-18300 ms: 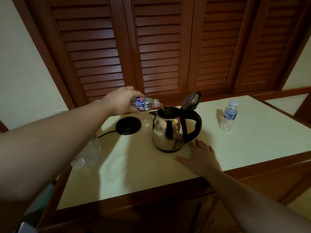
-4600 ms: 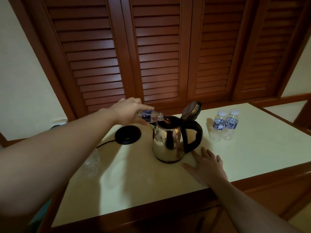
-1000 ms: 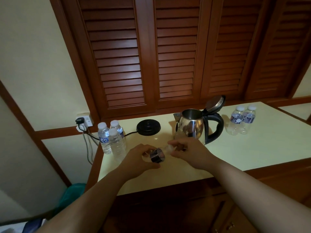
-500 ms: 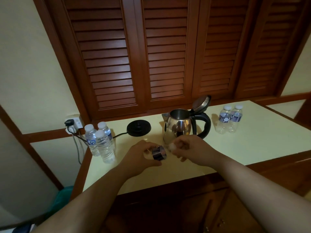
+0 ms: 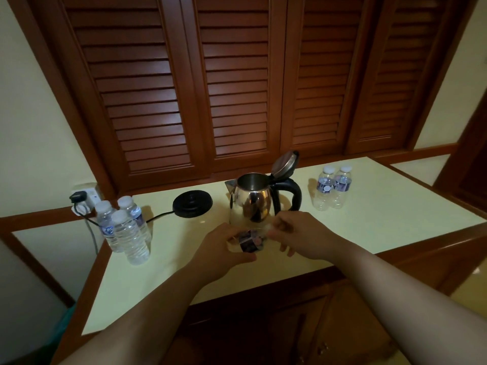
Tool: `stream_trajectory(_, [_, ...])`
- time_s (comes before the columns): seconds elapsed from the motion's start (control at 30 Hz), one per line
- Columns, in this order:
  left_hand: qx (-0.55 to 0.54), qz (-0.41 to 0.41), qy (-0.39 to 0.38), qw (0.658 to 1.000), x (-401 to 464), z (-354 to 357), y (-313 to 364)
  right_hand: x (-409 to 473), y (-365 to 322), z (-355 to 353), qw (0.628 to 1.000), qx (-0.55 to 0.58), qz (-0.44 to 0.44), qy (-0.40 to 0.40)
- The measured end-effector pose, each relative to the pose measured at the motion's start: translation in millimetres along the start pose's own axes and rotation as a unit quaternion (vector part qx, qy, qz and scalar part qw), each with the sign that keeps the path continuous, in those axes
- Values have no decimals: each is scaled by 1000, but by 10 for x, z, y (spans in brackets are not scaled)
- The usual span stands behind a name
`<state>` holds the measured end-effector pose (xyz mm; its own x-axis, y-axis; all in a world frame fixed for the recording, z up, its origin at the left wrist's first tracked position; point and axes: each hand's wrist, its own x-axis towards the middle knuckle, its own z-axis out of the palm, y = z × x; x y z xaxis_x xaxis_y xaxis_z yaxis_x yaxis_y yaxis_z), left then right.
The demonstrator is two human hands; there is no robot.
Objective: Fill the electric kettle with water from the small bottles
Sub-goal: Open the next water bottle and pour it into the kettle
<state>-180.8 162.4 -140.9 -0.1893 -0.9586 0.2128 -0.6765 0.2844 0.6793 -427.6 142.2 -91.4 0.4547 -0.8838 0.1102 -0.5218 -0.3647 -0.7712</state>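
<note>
**Both hands on a small bottle in front of the open kettle**

The kettle (image 5: 251, 202) is the landmark: a shiny steel body with a black handle, standing upright on the pale surface (image 5: 369, 222) with its lid (image 5: 284, 163) tipped up and back, the mouth open.

Far to the kettle's left, at the surface's corner, three capped bottles (image 5: 126, 230) stand upright in a tight cluster. Behind them a wall socket (image 5: 88, 197) carries a plug, and a black cord (image 5: 158, 216) runs from there to the round black base (image 5: 192, 203), which lies just left of the kettle and apart from it.

Directly in front of the kettle, the left hand (image 5: 224, 252) curls round a small bottle (image 5: 249, 241) with a dark label, held on its side just above the surface. The right hand (image 5: 297, 234) closes on the bottle's other end, fingers pinched at the neck; whether a cap is on cannot be made out.

To the kettle's right, well apart from it, two more bottles (image 5: 332, 187) stand upright, touching each other, white caps on.

Behind the kettle rise louvred wooden doors (image 5: 237, 88).
</note>
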Motion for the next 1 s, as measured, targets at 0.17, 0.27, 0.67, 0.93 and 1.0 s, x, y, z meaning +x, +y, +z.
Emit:
stream_trajectory(0.17, [-47,0,23,999,141,275,191,-9,174,-96,997,34,32,68])
stream_trajectory(0.27, [-58,10,-2,998,254,490,306,-15,320,-168,991,61,55,108])
stream_trajectory(0.67, [112,47,-104,987,588,1186,261,36,830,-1240,964,-61,105,236])
stream_trajectory(0.93, [102,65,-95,988,603,1247,182,176,1184,-1695,929,-162,156,293])
stream_trajectory(1.0, [97,67,-90,989,589,1246,169,246,1275,-1726,928,-180,162,283])
